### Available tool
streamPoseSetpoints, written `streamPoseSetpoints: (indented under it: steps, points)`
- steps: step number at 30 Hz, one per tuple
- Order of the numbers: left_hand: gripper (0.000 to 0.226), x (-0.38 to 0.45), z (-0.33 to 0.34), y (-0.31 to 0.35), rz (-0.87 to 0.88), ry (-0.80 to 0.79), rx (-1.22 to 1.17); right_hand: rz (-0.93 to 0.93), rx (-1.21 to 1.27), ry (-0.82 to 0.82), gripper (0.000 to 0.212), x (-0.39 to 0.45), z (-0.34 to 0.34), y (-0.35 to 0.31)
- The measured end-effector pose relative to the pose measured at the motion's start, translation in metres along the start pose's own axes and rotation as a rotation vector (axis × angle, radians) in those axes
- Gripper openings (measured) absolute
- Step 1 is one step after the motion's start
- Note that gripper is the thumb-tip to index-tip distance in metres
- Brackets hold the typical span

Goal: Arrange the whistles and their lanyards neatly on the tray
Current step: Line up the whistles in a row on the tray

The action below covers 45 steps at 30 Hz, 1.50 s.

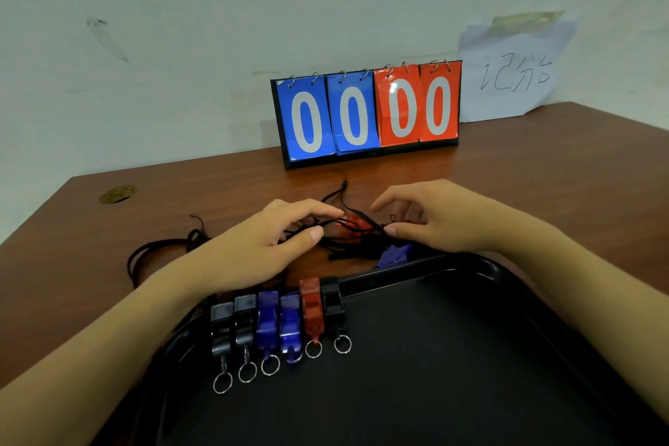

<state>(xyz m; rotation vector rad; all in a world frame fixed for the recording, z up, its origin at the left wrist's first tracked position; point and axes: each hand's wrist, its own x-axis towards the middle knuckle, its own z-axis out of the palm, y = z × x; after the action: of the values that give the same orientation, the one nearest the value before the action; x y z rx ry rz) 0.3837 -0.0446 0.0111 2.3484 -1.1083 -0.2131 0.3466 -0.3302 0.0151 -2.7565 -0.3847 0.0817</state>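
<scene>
1. The left hand (268, 246) and right hand (430, 217) meet over a tangle of black lanyards (347, 239) on the desk (543, 163), just beyond the far rim of the black tray (416, 355).
2. Both hands pinch cord between thumb and fingers. Which strands each holds is hard to make out in the knot.
3. A red whistle (353, 224) lies inside the tangle, mostly hidden by cords. A blue whistle (394, 253) shows partly beside the tray rim, under the right hand.
4. Six whistles (278, 322) stand side by side in a row at the tray's far left corner: two black, two blue, one red, one black, their key rings pointing toward the viewer.
5. A separate bundle of lanyards (159, 250) lies on the desk to the left, partly covered by the left forearm.
6. Most of the tray is bare; its near edge is cut off by the frame.
7. A flip scoreboard (365, 112) reading 00 00 stands at the desk's far edge against the wall.
</scene>
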Motion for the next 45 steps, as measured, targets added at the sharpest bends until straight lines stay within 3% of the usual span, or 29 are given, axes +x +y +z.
streamPoseSetpoints:
  steps: [11,19,36,39,45]
  points:
    - [0.027,0.005,0.005,-0.008,0.014,0.130,0.054,-0.122,0.024,-0.004,0.039,0.001,0.011,-0.004]
    - [0.026,0.005,0.004,-0.013,0.001,0.053,0.072,-0.056,0.136,0.093,0.033,0.005,0.011,-0.001]
    - [0.032,0.005,0.005,-0.016,0.005,0.020,0.124,-0.041,0.092,0.072,0.024,0.001,0.009,-0.003]
    - [0.027,0.005,0.000,-0.017,0.015,0.077,0.124,-0.050,0.096,0.102,0.023,0.002,0.009,-0.002]
    - [0.014,0.004,-0.010,-0.012,0.018,0.335,0.036,-0.021,0.143,0.120,0.022,0.004,0.009,0.002]
